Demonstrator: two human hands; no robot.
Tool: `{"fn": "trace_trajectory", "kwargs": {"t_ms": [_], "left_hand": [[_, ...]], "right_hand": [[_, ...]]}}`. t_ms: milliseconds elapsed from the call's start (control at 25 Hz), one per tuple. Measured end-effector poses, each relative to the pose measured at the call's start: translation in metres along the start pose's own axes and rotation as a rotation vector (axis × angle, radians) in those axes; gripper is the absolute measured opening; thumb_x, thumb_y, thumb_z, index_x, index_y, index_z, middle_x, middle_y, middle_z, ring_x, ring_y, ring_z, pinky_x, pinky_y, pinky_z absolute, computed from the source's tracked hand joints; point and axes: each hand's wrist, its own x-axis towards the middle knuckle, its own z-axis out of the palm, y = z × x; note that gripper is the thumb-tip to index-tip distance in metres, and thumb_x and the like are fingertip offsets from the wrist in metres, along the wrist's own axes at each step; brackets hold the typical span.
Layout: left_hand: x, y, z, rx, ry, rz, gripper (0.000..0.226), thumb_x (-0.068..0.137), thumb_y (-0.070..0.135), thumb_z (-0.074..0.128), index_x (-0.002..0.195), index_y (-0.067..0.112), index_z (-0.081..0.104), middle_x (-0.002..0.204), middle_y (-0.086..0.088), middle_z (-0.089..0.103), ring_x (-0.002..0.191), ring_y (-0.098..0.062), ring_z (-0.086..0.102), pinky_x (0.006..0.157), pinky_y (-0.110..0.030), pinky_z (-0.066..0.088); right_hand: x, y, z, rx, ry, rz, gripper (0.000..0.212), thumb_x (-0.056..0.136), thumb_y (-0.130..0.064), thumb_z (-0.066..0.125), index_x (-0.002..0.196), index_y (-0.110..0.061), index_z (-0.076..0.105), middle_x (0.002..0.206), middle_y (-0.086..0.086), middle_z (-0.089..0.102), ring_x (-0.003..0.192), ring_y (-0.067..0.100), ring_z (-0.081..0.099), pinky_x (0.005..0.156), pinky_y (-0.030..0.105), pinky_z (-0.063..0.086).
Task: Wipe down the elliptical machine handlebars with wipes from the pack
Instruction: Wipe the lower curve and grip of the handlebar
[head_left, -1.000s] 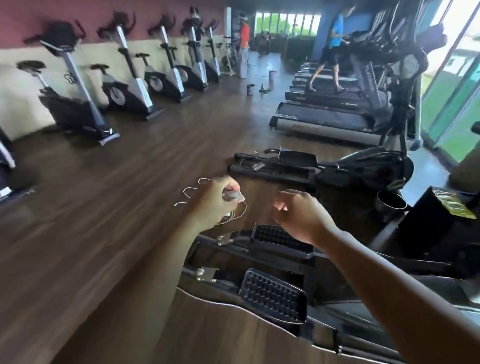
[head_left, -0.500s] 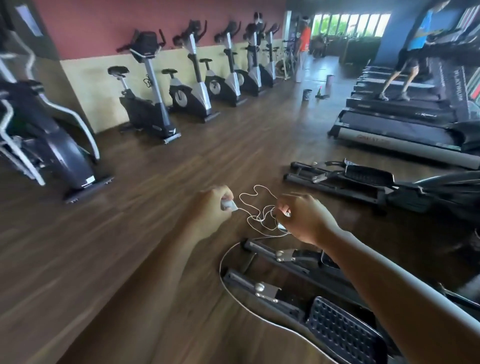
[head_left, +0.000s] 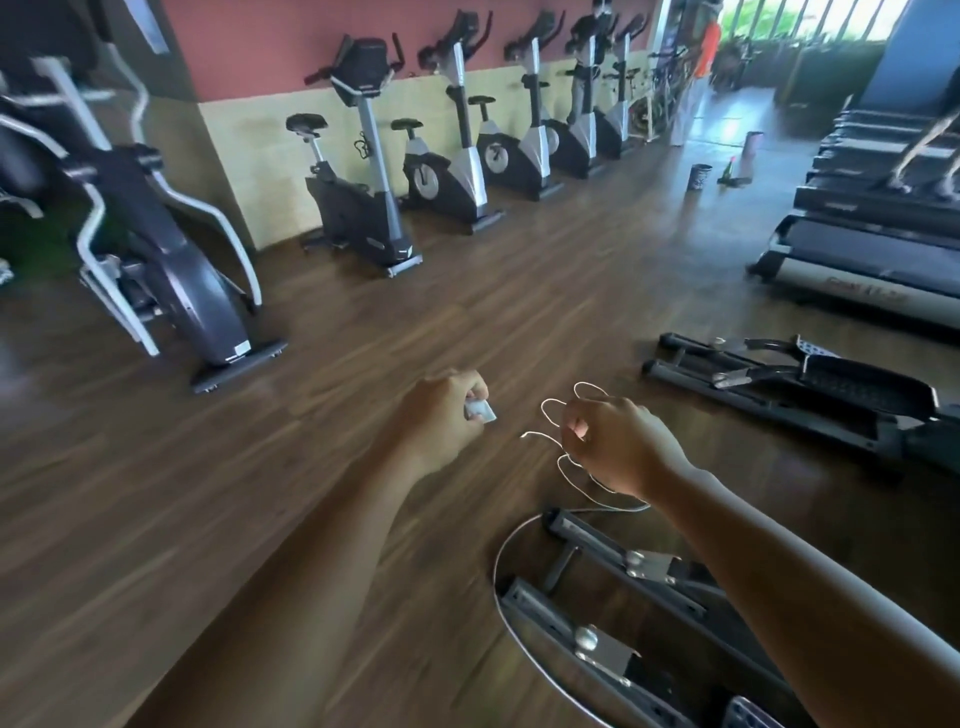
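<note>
Left hand (head_left: 441, 421): curled, pinching a small white piece (head_left: 480, 410). Right hand (head_left: 618, 447): closed round loops of thin white cord (head_left: 530, 433), which trails down to the elliptical rails (head_left: 587, 538) at near right. Neither the handlebars nor the wipe pack is in view. Assessment: the cord looks light, limp and prone to tangling, so it is best gathered in loops. The white piece appears rigid and suits a fingertip pinch. Both hands are occupied, so neither is free for wipes.

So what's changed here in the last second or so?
The loops of the thin white cable, by the left hand a second ago, now gather at the right hand, which has taken hold of them. The view swung left. The left hand still pinches the small white piece.
</note>
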Motion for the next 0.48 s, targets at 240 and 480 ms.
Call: {"fn": "trace_trajectory", "kwargs": {"t_ms": [240,480], "left_hand": [[0.099,-0.053,0.008,-0.001,-0.02,-0.022,0.019,0.083,0.012,0.069,0.1,0.018,0.067,0.107,0.003,0.068,0.097,-0.024,0.065,0.085,-0.041,0.054],[0.209,-0.12,0.03,-0.028,-0.06,0.024,0.017,0.083,0.008,0.068,0.099,0.016,0.068,0.103,0.001,0.066,0.092,-0.022,0.063,0.079,-0.031,0.05]], "right_hand": [[0.103,0.013,0.025,-0.088,-0.036,-0.016,0.02,0.095,-0.04,0.054,0.1,-0.028,0.069,0.112,-0.008,0.07,0.097,0.024,0.068,0.067,0.029,0.04],[0.205,0.025,0.061,-0.138,-0.069,0.063,0.021,0.093,-0.045,0.055,0.097,-0.027,0.067,0.104,-0.007,0.071,0.091,0.024,0.068,0.07,0.032,0.052]]}}
